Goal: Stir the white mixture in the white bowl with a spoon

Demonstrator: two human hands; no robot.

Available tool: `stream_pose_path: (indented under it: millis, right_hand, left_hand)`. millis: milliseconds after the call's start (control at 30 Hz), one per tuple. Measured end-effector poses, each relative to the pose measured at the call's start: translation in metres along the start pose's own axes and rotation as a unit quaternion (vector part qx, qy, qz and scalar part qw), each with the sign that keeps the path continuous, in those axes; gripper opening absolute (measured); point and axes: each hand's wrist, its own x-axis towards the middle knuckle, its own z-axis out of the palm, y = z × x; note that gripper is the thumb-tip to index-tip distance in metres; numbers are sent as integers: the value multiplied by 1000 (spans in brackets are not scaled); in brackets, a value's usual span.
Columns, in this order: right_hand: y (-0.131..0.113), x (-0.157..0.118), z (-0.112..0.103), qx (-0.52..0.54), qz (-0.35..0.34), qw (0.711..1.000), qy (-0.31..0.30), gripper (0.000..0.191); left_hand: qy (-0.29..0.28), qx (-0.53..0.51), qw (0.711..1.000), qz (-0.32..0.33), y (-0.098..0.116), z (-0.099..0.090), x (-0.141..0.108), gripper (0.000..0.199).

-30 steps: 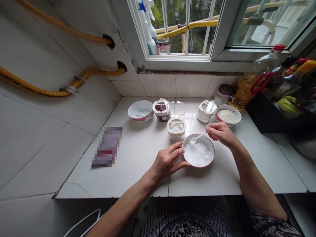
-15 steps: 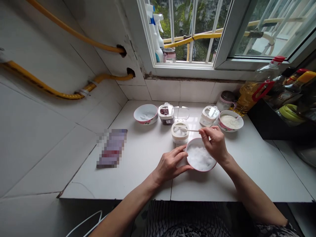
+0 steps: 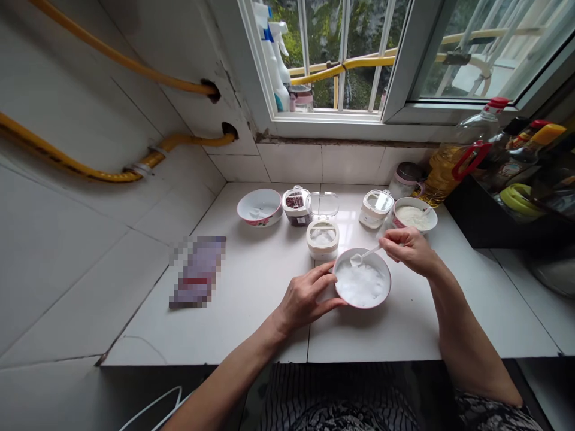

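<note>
A bowl with white granular contents (image 3: 363,286) stands near the counter's front. Its left rim is between the spread thumb and fingers of my left hand (image 3: 306,299). My right hand (image 3: 411,248) pinches the handle of a small white spoon (image 3: 357,259), whose tip is over the back part of that bowl. Just behind and to the left is an open container of white contents (image 3: 322,242), its clear lid (image 3: 324,204) raised.
Behind are a bowl on the left (image 3: 259,208), a jar with dark red contents (image 3: 296,206), a lidded jar (image 3: 375,209) and a bowl of pale powder (image 3: 414,216). An oil bottle (image 3: 449,158) and black box (image 3: 476,221) stand right. A blurred flat item (image 3: 200,272) lies left.
My right hand has moved right, taking the spoon from the open container to over the front bowl. My left hand stays at that bowl's rim. The view has shifted slightly.
</note>
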Motion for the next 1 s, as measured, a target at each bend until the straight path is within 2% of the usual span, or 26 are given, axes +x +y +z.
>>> stream_pose_path:
  millis: [100, 200, 400, 633, 1000]
  right_hand:
    - [-1, -1, 3, -43, 20, 997, -66, 40]
    - [-3, 0, 13, -90, 6, 993, -81, 40]
    - [-3, 0, 27, -168, -38, 985, -21, 37]
    - [2, 2, 21, -162, -53, 984, 45, 39]
    - [2, 3, 34, -178, -78, 979, 61, 39]
  left_hand:
    - [0, 3, 1000, 3, 0, 0, 0, 34]
    - [-1, 8, 1000, 2, 0, -1, 0, 33]
    - [0, 8, 1000, 7, 0, -1, 1, 33]
    - [2, 12, 1000, 4, 0, -1, 0, 33]
    - [4, 13, 1000, 4, 1, 1, 0, 34]
